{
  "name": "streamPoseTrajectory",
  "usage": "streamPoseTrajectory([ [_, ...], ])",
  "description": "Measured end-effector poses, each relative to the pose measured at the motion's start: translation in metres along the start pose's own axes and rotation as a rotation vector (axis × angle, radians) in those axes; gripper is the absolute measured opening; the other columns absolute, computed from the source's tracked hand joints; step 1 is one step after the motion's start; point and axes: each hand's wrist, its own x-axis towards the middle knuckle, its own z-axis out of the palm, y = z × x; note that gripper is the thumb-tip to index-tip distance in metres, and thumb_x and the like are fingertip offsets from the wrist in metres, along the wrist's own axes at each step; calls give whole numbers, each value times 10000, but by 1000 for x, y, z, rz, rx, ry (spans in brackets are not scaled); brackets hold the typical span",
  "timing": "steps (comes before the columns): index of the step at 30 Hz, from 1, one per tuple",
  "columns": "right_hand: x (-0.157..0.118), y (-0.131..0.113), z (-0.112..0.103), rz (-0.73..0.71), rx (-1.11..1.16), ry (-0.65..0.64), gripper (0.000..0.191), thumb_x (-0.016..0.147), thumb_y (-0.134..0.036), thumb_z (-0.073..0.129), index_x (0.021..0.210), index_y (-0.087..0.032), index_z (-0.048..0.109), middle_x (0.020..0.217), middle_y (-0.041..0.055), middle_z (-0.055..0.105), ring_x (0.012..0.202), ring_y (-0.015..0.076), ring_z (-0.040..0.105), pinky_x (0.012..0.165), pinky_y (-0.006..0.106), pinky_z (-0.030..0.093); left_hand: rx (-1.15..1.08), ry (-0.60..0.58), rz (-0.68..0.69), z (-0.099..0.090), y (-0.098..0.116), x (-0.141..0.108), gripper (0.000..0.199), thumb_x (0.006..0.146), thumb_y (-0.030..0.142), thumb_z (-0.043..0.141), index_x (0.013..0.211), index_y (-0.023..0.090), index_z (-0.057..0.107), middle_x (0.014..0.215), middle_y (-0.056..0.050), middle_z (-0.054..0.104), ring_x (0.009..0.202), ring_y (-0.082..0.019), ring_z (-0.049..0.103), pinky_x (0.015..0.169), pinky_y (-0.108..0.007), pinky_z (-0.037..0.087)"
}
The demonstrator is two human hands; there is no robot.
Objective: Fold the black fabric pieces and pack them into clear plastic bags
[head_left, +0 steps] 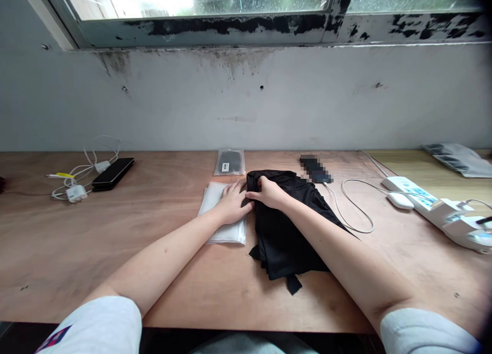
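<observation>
A pile of black cloth lies on the wooden table, right of the middle. My right hand pinches the cloth at its upper left edge, fingers closed. To its left, a stack of clear plastic bags lies flat. My left hand rests over these bags with its fingers spread, its fingertips close to the left edge of the cloth. Behind both hands is a small clear packet with a dark item and a white label inside.
Cables and a white charger lie at the left beside a black case. Behind the cloth is a blurred dark phone on a cable. A power strip, white case and plastic packet are at the right.
</observation>
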Motion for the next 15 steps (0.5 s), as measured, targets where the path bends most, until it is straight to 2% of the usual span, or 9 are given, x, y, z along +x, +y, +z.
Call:
streamPoseTrajectory([
  [2,2,0,0,-8,20,31,268,785,-326,716,960,-170,588,983,85,707,871,205,647,717,265,442,11,-14,-1,0,0,0,608,974,481,491,1537,280,385,1634,-95,311,1528,-356,199,1209,-592,201],
  [4,3,-2,-4,7,91,80,139,769,-230,639,887,-176,589,901,51,687,828,185,621,701,257,426,10,-16,7,1,0,0,651,983,497,474,1568,254,325,1633,-114,312,1529,-351,201,1210,-591,200],
  [6,2,-6,-13,50,238,138,102,753,-234,593,842,-186,577,808,14,642,763,166,582,655,249,408,-1,7,22,0,0,-1,649,994,484,459,1568,213,322,1621,-133,335,1523,-340,223,1211,-576,214],
  [8,-1,-12,-26,104,431,176,98,742,-264,566,814,-199,554,727,-16,576,698,151,537,603,240,390,-15,49,42,-3,0,-2,553,1009,446,440,1503,196,435,1578,-132,409,1506,-320,273,1210,-551,237],
  [11,-5,-17,-47,163,662,248,100,712,-282,549,766,-218,493,658,-33,490,620,140,481,538,237,372,-33,103,96,-8,3,-4,384,1019,383,426,1303,217,624,1471,-95,539,1455,-280,371,1203,-501,271],
  [15,-7,-12,-77,182,731,355,116,730,-325,521,745,-233,452,647,-2,506,589,171,509,503,275,412,-36,115,159,-12,7,-7,305,1009,338,441,1144,231,694,1391,-67,603,1409,-265,430,1194,-473,284],
])
